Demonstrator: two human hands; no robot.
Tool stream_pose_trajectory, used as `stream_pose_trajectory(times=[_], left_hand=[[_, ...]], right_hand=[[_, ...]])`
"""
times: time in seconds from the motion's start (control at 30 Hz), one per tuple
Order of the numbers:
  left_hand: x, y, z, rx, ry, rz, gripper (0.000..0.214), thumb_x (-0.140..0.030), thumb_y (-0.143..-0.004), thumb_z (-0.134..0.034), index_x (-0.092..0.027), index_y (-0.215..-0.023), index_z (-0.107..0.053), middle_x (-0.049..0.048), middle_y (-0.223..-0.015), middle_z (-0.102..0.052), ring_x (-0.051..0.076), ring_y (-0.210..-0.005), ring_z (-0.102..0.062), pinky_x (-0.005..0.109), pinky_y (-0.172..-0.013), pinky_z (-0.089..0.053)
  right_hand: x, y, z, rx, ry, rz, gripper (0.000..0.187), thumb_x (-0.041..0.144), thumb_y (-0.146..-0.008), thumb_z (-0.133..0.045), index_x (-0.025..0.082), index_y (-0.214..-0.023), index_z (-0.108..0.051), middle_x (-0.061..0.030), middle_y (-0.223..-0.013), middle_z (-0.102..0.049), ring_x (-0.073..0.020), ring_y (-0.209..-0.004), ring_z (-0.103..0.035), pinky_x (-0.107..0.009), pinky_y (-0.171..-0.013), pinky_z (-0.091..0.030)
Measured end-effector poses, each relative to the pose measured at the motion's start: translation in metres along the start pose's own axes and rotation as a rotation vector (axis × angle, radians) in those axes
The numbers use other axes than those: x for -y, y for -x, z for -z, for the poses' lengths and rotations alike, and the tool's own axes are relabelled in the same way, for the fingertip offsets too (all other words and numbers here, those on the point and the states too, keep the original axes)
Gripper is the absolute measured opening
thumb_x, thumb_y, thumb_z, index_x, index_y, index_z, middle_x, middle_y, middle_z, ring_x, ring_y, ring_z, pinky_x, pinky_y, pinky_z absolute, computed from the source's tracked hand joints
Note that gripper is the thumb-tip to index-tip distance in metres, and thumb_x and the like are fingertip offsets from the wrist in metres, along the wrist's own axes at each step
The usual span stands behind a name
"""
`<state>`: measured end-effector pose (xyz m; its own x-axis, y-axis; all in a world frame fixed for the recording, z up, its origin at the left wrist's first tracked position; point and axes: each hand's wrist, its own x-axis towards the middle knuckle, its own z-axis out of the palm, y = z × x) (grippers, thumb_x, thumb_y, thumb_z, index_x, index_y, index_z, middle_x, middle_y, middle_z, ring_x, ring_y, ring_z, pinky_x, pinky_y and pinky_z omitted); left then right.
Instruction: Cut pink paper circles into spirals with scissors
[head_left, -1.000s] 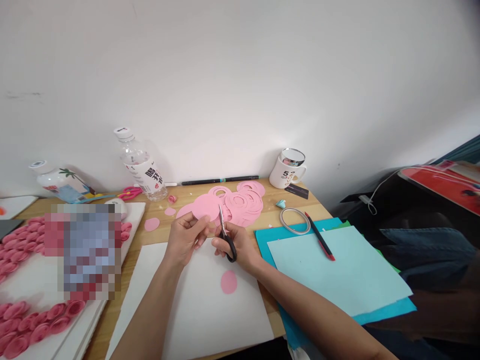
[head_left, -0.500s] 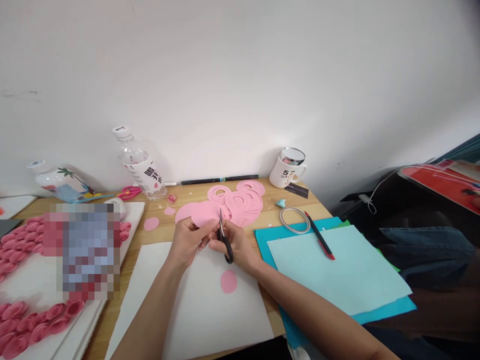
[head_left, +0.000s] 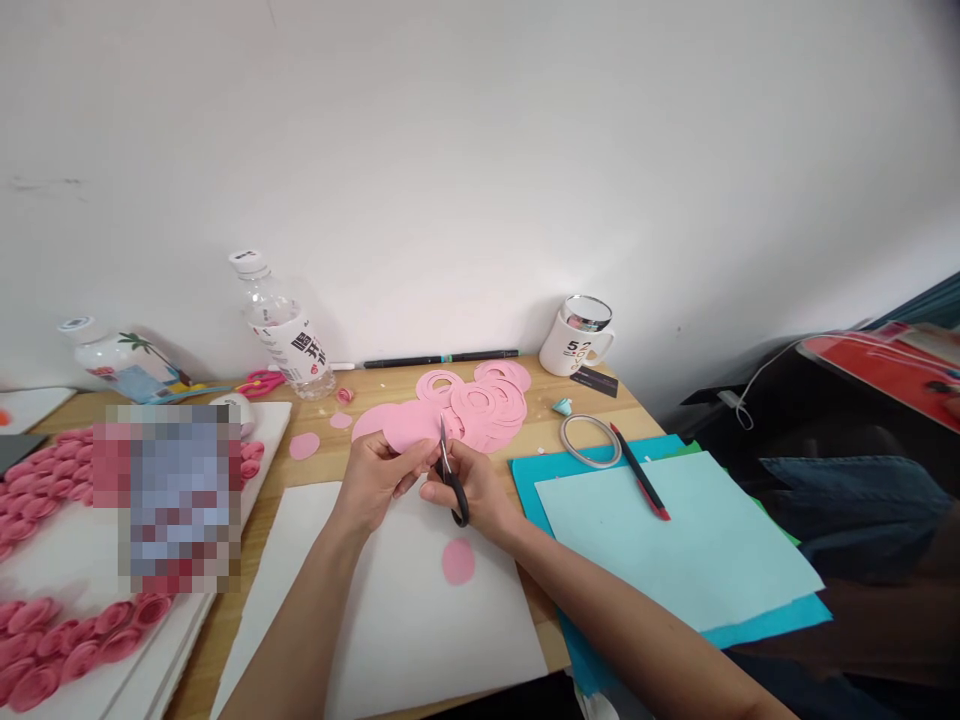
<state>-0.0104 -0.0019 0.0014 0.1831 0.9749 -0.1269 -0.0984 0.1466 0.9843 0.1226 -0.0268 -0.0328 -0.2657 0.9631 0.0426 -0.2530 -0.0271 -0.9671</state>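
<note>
One pink paper [head_left: 411, 425] is pinched by its near edge in the left hand [head_left: 375, 475], near the far edge of the white board [head_left: 420, 640]; the right hand [head_left: 476, 490] is closed on the scissors [head_left: 459, 498], blades pointing away and at the paper's right side; whether they bite into it, I cannot tell; rings [head_left: 491, 402] lie heaped just beyond; one disc [head_left: 458, 562] rests on the board; to the right lie the tape [head_left: 564, 440] and the pen [head_left: 640, 472], with the mug [head_left: 564, 350] farther back.
</note>
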Motion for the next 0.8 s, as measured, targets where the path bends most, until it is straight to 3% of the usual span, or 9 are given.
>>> stream_pose_trajectory(times=[0.27, 0.8], left_hand=[[-0.0029, 0.0003, 0.0013, -0.019, 0.0, -0.017, 0.03, -0.025, -0.063, -0.069, -0.014, -0.046, -0.047, -0.0067, -0.04, -0.041, 0.002, -0.035, -0.028, 0.019, -0.036, -0.018], [-0.0039, -0.0006, 0.0047, -0.023, 0.046, -0.041, 0.025, -0.024, -0.065, -0.069, -0.014, -0.053, -0.049, -0.0083, -0.039, -0.04, 0.001, -0.034, -0.028, 0.018, -0.036, -0.017]], right_hand=[[0.0035, 0.0008, -0.0006, -0.006, 0.02, -0.052, 0.047, 0.041, -0.051, -0.079, 0.018, -0.078, -0.048, 0.0082, -0.052, -0.042, -0.0057, -0.045, -0.033, -0.019, -0.043, -0.025], [0.0051, 0.0013, -0.0022, -0.079, 0.05, -0.099, 0.042, 0.042, -0.051, -0.078, 0.017, -0.072, -0.05, 0.006, -0.049, -0.049, -0.0073, -0.041, -0.043, -0.019, -0.039, -0.033]])
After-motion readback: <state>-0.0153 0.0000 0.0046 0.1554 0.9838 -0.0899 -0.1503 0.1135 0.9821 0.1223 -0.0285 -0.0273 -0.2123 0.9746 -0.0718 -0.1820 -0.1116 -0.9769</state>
